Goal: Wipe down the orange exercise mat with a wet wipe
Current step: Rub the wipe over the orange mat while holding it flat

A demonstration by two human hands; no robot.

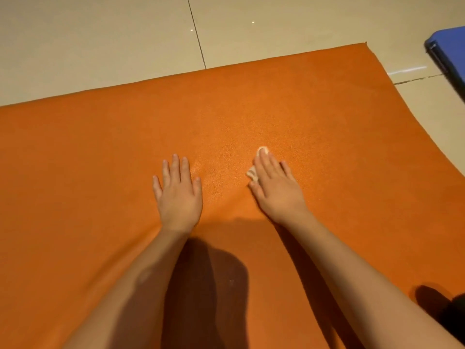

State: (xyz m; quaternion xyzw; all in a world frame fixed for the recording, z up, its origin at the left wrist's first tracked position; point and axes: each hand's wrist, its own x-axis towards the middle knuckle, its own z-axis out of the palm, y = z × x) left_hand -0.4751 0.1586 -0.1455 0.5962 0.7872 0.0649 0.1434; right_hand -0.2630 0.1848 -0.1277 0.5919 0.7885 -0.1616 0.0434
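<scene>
Orange mat (251, 109) braced by flat, empty left hand (178, 195), wet wipe (252, 173) pressed under outstretched right hand (275, 187); overlapping strokes advised.

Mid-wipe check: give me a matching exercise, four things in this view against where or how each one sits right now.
Things:
1. left hand
2. right hand
3. wet wipe
4. blue object

States or places:
a. mostly covered by fingers, white edges peeking out
b. at the right edge of the view, over the floor tiles, off the mat
c. flat on the bare orange mat, holding nothing
d. fingers straight, pressing something white onto the mat

Pairs: 1-c, 2-d, 3-a, 4-b
</scene>
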